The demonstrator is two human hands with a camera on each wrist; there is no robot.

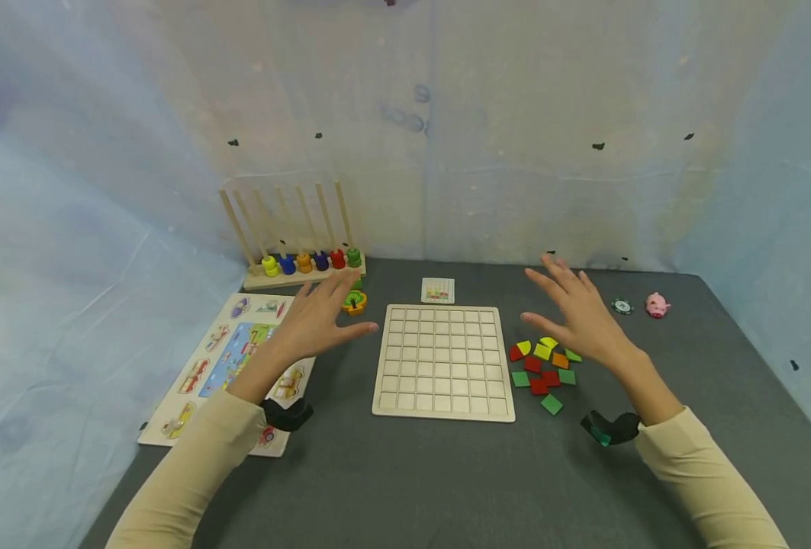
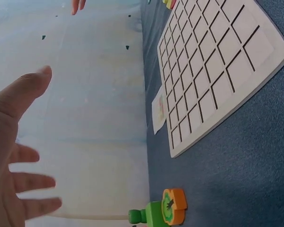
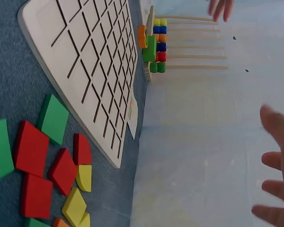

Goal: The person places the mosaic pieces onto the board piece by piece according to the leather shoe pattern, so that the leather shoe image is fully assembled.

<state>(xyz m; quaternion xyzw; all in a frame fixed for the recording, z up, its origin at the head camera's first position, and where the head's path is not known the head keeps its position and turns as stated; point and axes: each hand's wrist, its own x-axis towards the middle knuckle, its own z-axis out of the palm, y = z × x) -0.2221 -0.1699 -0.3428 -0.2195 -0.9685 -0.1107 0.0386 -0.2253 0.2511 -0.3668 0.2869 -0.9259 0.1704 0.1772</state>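
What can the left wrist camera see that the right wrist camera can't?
Only the left wrist view shows the left hand close up, open, holding nothing. Only the right wrist view shows the colored tiles, the peg rack with rings and the right hand, also open. Both show the white grid board, the small pattern card and the green and orange toy.

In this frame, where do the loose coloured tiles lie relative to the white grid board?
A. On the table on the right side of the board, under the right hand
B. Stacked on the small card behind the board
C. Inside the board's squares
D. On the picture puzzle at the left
A: the coloured tiles lie loose on the table on the right side of the grid board, below the right hand, and the board's squares are all bare.
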